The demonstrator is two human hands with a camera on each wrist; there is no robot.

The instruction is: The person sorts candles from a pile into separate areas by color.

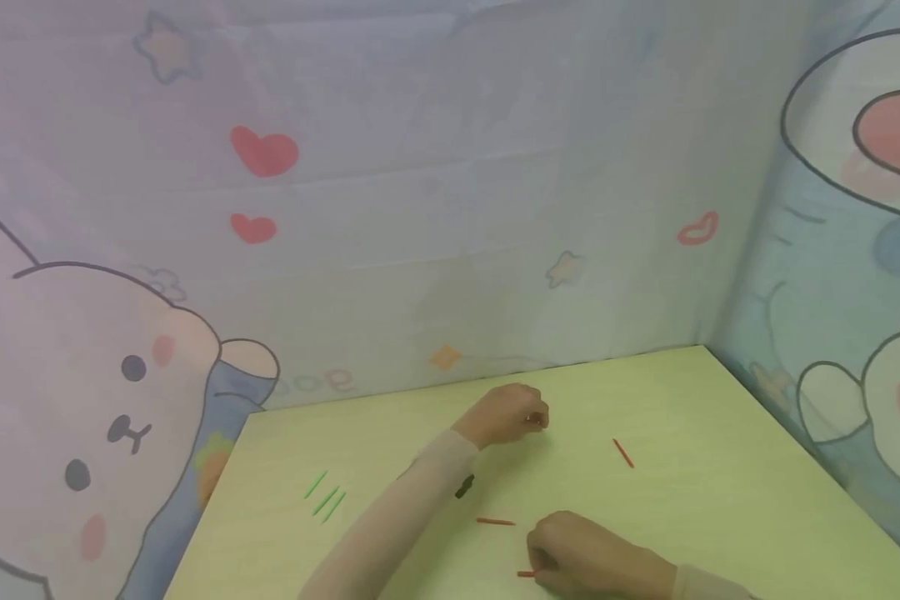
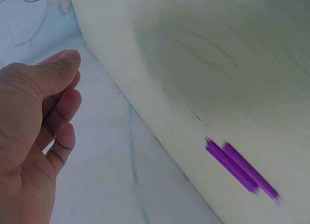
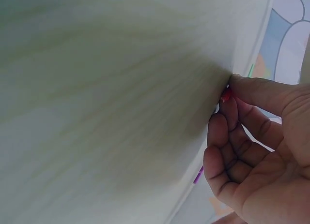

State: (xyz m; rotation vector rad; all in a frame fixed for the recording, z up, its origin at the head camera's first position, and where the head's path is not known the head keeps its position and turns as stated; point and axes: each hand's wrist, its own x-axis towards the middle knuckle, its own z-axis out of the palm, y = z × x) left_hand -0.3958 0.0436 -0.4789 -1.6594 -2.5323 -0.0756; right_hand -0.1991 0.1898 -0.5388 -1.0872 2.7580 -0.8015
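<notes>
Slim red stick (image 1: 525, 573) pinched in right hand (image 1: 596, 554) could slip if grip loosens; left hand (image 1: 505, 414) curled narrow, can't tell if holding anything.

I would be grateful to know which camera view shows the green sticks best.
The head view, where three green sticks lie uncovered on the table. The right wrist view shows only a green sliver; the left wrist view shows none.

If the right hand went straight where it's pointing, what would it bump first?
Probably the loose red stick just ahead, though the right hand might pass above it; height's unclear.
</notes>
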